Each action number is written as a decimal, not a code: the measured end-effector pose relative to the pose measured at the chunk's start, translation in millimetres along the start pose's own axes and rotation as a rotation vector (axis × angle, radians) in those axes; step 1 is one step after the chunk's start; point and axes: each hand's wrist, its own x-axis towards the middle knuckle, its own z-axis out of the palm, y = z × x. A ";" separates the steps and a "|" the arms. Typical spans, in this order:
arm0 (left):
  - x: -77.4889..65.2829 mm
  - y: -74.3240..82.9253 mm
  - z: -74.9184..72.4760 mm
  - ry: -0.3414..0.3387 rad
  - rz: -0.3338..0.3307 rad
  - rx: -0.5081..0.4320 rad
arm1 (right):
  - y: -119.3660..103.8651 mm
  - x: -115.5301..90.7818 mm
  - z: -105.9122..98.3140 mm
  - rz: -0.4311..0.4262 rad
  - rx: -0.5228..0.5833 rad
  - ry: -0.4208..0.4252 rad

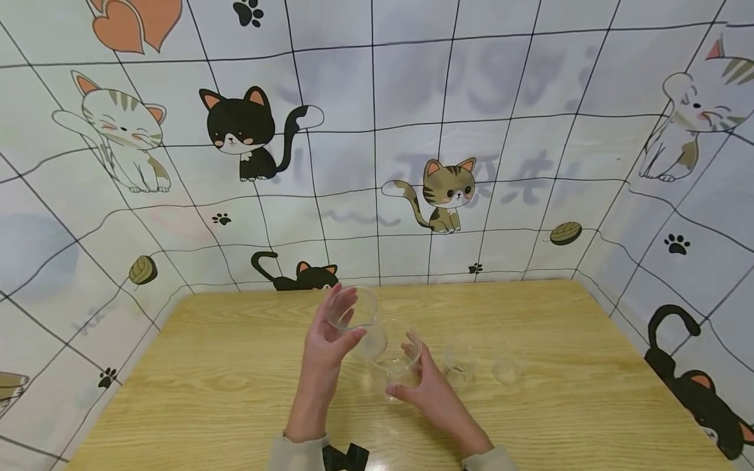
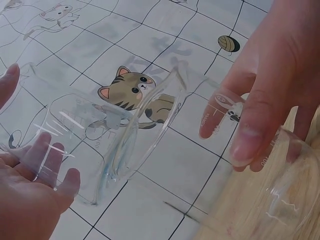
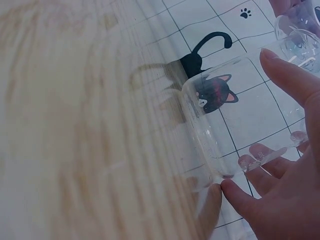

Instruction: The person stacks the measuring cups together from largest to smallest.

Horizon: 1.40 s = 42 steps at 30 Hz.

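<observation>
My left hand (image 1: pixel 324 343) grips a clear beaker (image 1: pixel 352 307), tilted so that its mouth faces right. Just to its right and lower, a second clear beaker (image 1: pixel 393 363) stands in the grip of my right hand (image 1: pixel 432 383), thumb on the near side. The two mouths are close together in the left wrist view, where white printed marks (image 2: pixel 215 122) show on the right beaker. Its wall (image 3: pixel 200 125) is see-through in the right wrist view. Whether either beaker contains liquid, I cannot tell. Whether the right one touches the table, I cannot tell either.
Right of my hands, a small clear glass vessel (image 1: pixel 457 369) and another faint, round clear piece (image 1: pixel 506 371) rest on the wood-grain table (image 1: pixel 235 379). Cat-patterned white walls (image 1: pixel 353 150) border the table at the back and both sides.
</observation>
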 end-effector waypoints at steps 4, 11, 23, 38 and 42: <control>1.0 0.0 1.5 0.004 -0.007 -0.004 | -9.4 -0.7 -1.1 0.000 0.019 -0.009; 0.3 -0.7 7.2 -0.037 -0.015 -0.037 | -27.6 -9.3 -5.4 0.002 0.024 -0.029; 1.2 1.6 6.7 -0.041 -0.026 -0.068 | -28.2 -8.9 -4.3 -0.011 0.024 -0.031; -0.1 1.3 11.4 -0.067 -0.045 -0.006 | 3.8 -2.2 -1.5 0.002 -0.040 0.039; -0.8 2.4 11.6 -0.074 -0.041 0.013 | -11.6 -5.3 -2.5 0.012 -0.015 0.016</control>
